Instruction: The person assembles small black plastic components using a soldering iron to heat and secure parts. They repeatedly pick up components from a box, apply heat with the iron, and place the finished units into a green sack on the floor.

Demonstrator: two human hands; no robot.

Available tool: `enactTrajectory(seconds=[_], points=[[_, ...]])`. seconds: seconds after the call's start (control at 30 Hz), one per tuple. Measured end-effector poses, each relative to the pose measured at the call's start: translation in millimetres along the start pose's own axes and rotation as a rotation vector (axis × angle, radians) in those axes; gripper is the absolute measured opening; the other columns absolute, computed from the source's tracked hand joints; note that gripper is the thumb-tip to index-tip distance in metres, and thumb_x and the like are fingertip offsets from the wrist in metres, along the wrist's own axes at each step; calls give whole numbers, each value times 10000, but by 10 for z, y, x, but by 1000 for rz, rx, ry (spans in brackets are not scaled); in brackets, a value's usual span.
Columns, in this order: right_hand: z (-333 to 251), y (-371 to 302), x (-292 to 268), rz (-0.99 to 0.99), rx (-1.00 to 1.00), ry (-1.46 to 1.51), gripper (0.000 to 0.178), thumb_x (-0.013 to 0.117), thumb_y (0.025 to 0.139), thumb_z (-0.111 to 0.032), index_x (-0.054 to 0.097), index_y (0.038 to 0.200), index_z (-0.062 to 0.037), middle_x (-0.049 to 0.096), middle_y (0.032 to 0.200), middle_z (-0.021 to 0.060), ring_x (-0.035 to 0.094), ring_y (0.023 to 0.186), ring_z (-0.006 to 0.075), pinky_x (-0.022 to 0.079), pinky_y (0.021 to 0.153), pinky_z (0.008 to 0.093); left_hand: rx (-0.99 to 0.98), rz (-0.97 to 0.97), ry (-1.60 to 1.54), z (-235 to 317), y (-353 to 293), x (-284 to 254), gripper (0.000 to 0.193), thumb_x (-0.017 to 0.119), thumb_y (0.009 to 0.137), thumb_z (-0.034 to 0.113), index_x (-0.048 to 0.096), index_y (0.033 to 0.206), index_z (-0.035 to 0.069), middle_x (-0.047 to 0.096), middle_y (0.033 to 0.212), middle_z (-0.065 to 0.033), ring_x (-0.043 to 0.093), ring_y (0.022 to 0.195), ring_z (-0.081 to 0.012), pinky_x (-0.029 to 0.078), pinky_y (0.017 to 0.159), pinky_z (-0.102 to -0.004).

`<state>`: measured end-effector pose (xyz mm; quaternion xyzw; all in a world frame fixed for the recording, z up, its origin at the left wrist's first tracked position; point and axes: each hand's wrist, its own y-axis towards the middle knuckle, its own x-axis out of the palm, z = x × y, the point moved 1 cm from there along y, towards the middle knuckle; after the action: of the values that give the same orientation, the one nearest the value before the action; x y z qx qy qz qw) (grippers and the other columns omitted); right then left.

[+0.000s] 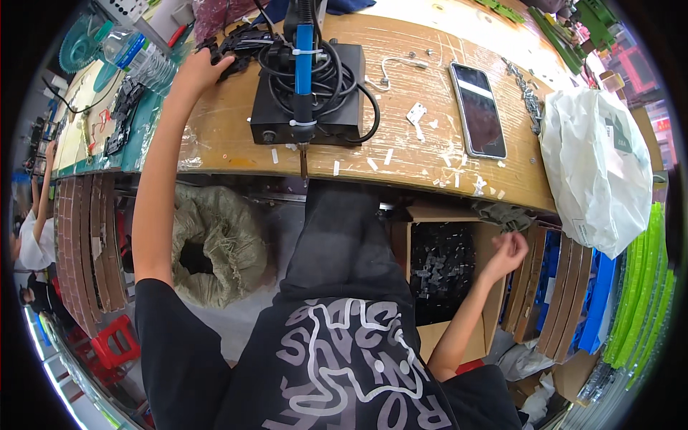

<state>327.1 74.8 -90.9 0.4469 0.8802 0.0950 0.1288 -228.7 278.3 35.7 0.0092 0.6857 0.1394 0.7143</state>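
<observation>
My left hand [203, 68] reaches up onto the wooden bench [401, 154], its fingers closed over a black plastic part at the edge of a heap of black parts [240, 43]. My right hand [507, 252] hangs below the bench at the right rim of a cardboard box [494, 301] filled with small black parts [441, 269]. Its fingers are curled; whether they hold anything is hidden. A blue electric screwdriver [304, 64] hangs over a black power box [308, 97] wrapped in black cable.
A smartphone [479, 109] lies on the bench beside scraps of white tape and a metal chain [529, 93]. A white plastic bag [600, 168] sits at the right. Under the bench are a woven sack [215, 247], stacked cardboard and a red stool [115, 344]. Another person [32, 240] works at far left.
</observation>
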Motion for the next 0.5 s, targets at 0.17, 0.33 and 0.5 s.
enactTrajectory(seconds=[0.17,0.33,0.5], points=[[-1292,199,651,-194,-375,230,189,522,802,-2,469,981,32,533,940,118,548,772,145,488,633,240,2,-102,-43,-118,163,-44,593,568,697,534,527,762,-54,576,795,-237,556,759,-368,439,669,-392],[-1338,1274,1768,-551,-473,-22,228,585,746,-96,535,935,21,585,852,119,568,757,170,471,667,278,-112,-18,-27,-401,432,120,608,582,685,533,544,812,-60,576,843,-251,555,816,-378,436,699,-392],[-1009,2270,2594,-593,-619,-668,259,615,678,-145,577,891,-2,603,816,185,587,774,298,457,696,371,-71,-41,21,-187,380,126,594,623,676,452,543,930,-79,556,954,-256,540,907,-365,446,768,-393]])
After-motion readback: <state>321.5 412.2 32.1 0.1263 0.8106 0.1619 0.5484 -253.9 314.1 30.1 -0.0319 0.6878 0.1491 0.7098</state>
